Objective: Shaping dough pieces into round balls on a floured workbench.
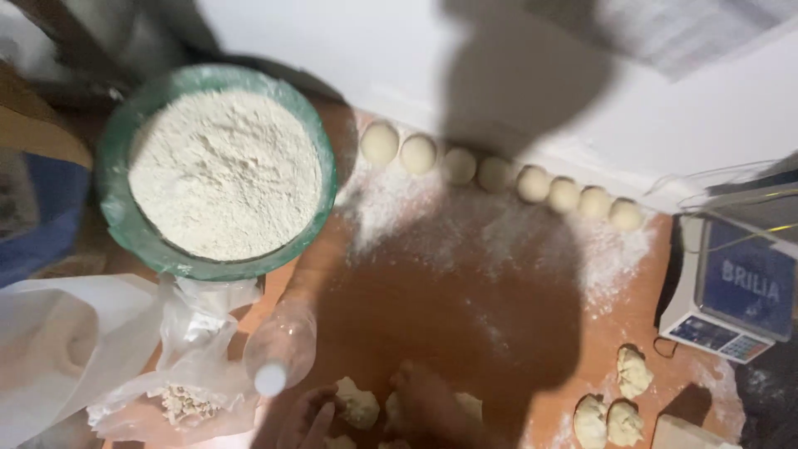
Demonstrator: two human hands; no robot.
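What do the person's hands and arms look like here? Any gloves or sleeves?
Only the left hand and right hand show, at the bottom edge, in deep shadow. Both look bare: no gloves, rings or watch visible. No sleeve shows; the arms are out of frame. Finer detail is too dark and blurred to tell.

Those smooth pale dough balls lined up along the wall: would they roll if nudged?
The round dough balls look smooth, so one might roll a little. The loose flour dusting the brown wooden table probably prevents sticking. They seem soft, likely denting when squeezed.

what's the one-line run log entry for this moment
left hand on dough piece | right hand on dough piece | rolled balls by wall
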